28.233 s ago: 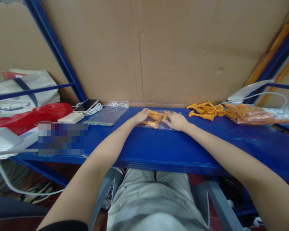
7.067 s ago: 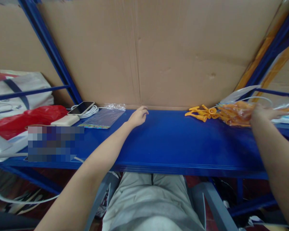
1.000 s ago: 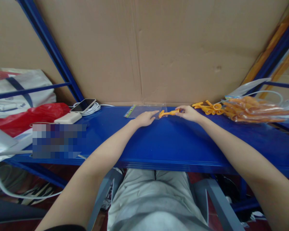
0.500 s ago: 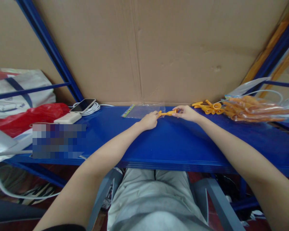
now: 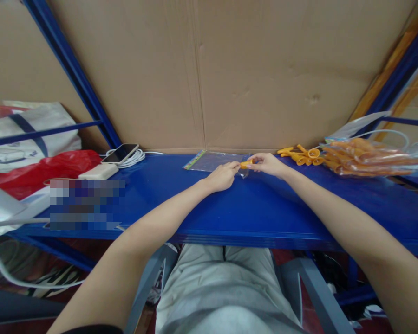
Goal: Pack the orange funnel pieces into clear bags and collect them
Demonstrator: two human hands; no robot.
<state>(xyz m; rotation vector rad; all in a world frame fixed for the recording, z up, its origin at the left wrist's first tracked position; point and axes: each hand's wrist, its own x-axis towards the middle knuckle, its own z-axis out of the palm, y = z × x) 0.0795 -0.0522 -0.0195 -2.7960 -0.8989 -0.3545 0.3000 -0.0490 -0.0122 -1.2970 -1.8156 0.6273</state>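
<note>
A small clear plastic bag (image 5: 212,161) lies on the blue shelf (image 5: 251,208) near the cardboard wall. My left hand (image 5: 223,176) pinches the bag's right-hand mouth. My right hand (image 5: 267,163) holds an orange plastic piece (image 5: 245,163) by its end, its tip at the bag's mouth between my two hands. Most of the piece is hidden by my fingers.
Several loose orange pieces (image 5: 301,155) lie to the right, beside a big clear bag full of them (image 5: 365,160). At left sit a phone (image 5: 121,152) on a white cable, a white power bank (image 5: 98,171), a red bag (image 5: 38,169). A cardboard wall (image 5: 209,69) backs the shelf.
My hands have drawn closer together. The orange piece has slid left toward the bag's mouth, so less of it shows. The bag has shifted slightly right.
</note>
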